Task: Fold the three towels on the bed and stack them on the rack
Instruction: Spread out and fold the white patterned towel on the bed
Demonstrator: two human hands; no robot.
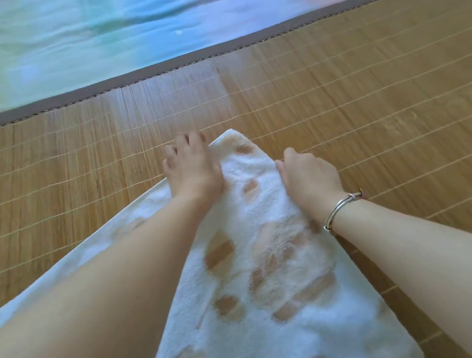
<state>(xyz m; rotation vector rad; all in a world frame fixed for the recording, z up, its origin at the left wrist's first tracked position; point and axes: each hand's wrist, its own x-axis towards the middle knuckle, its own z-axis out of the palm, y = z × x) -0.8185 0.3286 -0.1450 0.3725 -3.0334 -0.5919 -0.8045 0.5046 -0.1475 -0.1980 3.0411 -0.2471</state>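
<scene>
Here the white terry towel [272,265] with tan patches is lying on the bamboo mat [384,95] along the bed's near edge, looking soft, light and floppy. The left hand [192,170] is pressing its far left corner with spread fingers while the right hand [308,177] is pinching the right edge; the far corners look the best places to be taking hold.

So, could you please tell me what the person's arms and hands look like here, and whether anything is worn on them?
Both forearms are bare, with no sleeves in view and no gloves. The right hand has a thin silver bangle round its wrist, with a small reddish bit at its clasp. The left hand shows no jewellery on hand or wrist, and its fingernails look dark, possibly painted, though the picture is too blurred to be sure.
</scene>
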